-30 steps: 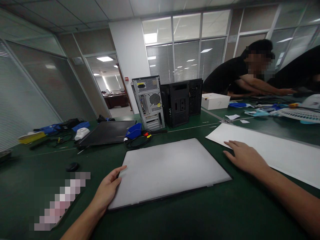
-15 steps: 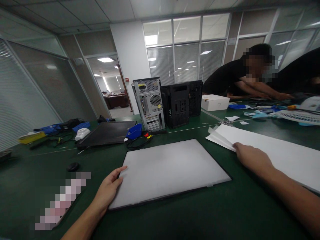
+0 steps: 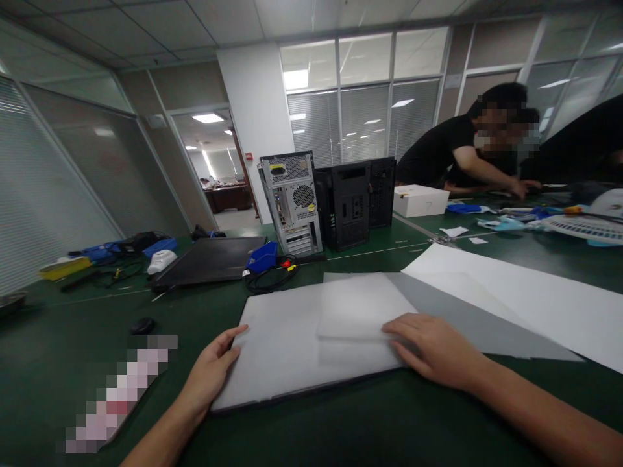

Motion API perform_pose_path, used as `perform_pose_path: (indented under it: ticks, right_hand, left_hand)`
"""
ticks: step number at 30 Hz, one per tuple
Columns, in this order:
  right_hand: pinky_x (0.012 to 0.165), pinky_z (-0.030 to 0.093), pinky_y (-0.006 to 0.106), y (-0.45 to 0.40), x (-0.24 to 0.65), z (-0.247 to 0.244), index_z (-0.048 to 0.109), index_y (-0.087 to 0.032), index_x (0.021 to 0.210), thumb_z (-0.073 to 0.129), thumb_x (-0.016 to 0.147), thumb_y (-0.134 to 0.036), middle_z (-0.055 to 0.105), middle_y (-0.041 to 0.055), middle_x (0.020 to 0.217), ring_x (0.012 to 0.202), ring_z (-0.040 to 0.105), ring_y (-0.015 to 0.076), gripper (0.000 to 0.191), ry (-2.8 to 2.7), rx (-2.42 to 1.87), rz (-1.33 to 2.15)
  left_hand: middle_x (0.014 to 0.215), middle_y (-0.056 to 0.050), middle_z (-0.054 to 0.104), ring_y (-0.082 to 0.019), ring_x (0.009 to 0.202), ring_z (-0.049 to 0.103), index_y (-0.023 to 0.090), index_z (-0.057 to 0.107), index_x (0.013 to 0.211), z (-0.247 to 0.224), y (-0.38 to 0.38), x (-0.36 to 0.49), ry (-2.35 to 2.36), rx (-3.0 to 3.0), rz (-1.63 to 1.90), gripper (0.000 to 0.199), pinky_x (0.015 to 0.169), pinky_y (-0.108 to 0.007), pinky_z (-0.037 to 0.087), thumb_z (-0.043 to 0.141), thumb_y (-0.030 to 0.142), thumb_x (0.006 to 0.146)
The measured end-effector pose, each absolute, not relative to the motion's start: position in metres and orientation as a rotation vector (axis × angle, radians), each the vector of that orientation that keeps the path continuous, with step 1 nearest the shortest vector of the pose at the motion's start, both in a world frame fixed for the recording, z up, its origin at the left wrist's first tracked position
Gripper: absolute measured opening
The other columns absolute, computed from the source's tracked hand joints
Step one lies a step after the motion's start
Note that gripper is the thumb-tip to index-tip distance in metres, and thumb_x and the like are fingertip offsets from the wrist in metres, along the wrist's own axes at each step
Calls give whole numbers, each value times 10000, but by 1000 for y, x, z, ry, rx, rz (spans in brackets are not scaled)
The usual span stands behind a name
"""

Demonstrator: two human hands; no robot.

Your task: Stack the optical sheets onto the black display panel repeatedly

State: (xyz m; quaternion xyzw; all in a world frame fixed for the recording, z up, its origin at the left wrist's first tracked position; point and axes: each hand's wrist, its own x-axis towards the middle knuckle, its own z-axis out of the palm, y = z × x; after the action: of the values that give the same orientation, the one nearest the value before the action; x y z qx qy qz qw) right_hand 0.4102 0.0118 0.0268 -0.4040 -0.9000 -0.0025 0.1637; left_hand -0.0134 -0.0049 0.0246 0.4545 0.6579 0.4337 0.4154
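Note:
A flat white panel with a thin black frame (image 3: 277,344) lies on the green table in front of me. My left hand (image 3: 209,366) grips its left edge, thumb and fingers on the white face. In my right hand (image 3: 433,350) is a translucent plastic sheet (image 3: 360,298), pinched near its front edge. That sheet covers the right part of the panel and stretches off to the right over the table. Beyond it, at the right, rests a large white sheet (image 3: 549,292), partly under the translucent one.
Two computer cases, one silver (image 3: 296,201) and one black (image 3: 350,201), stand at the back beside a white box (image 3: 421,200). A dark flat panel (image 3: 209,259), a blue tool with a cable (image 3: 263,257) and a black round object (image 3: 143,325) are on the left. People (image 3: 467,149) lean over the table at far right.
My right hand has moved left from the white sheets, drawing the translucent sheet off the white one and over the panel. My left hand has stayed on the panel's edge.

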Motion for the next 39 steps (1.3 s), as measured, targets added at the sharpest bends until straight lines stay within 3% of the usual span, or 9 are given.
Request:
perform_pose_path:
  ticks: [4,9,13,16,19,25,30,36,39]
  right_hand:
    - [953,411,385,10,408,27,571,-236,1215,416,911,-307,615,64,1138,1042,553,182,349,-2632,-897,137]
    - [970,407,396,17,423,26,554,-233,1238,435,909,-378,593,73,1194,1103,529,203,379,-2569,-950,272]
    - [997,385,437,31,438,19,511,-244,1297,369,912,-478,557,70,1260,1149,504,236,472,-2387,-1433,-15]
    - [944,405,498,40,449,10,522,-180,1294,344,884,-561,557,138,1238,1098,531,304,587,-2211,-1821,-211]
    - [863,429,550,43,457,2,567,-145,1243,324,861,-626,546,193,1231,1053,546,363,660,-2159,-1935,-239]
    - [992,385,502,36,442,0,526,-210,1304,293,862,-677,483,122,1343,1175,486,306,685,-2286,-1762,-46]
    - [1069,336,445,30,429,9,447,-255,1369,320,891,-618,322,54,1474,1284,395,253,614,-2277,-1554,124]
    - [981,399,477,37,439,13,631,-225,1165,316,898,-590,589,78,1206,1107,532,257,550,-2287,-1641,-31]
    - [973,409,456,36,440,13,638,-227,1154,308,904,-580,605,72,1183,1094,538,245,545,-2332,-1635,0]
  left_hand:
    - [1200,-80,646,-163,749,635,191,560,1253,24,-4,-12,1649,1100,1094,504,656,-271,501,596,257,755]
    - [1217,-88,647,-184,798,650,195,577,1244,26,-4,-9,1667,1092,1105,512,680,-282,513,621,275,740]
    - [1285,-85,610,-192,881,650,189,585,1238,28,-5,-7,1677,1108,1107,495,716,-269,511,609,264,750]
    - [1291,-83,608,-187,871,652,185,590,1231,27,-4,-8,1683,1115,1106,493,708,-261,510,612,266,745]
    - [1261,-80,628,-175,818,654,191,593,1227,25,-3,-9,1680,1119,1104,496,673,-255,509,621,277,739]
    - [1124,-79,686,-174,752,651,189,560,1260,25,-3,-9,1663,1106,1087,521,640,-265,507,612,284,751]
    - [1223,-77,647,-184,830,658,195,587,1234,24,-3,-10,1687,1138,1098,500,688,-267,510,621,293,744]
    - [1325,-70,586,-198,953,650,208,594,1226,23,-3,-11,1687,1165,1090,500,731,-259,512,632,311,738]
    - [1334,-74,580,-205,962,653,212,603,1216,21,-2,-12,1676,1173,1103,510,736,-267,519,653,323,720]
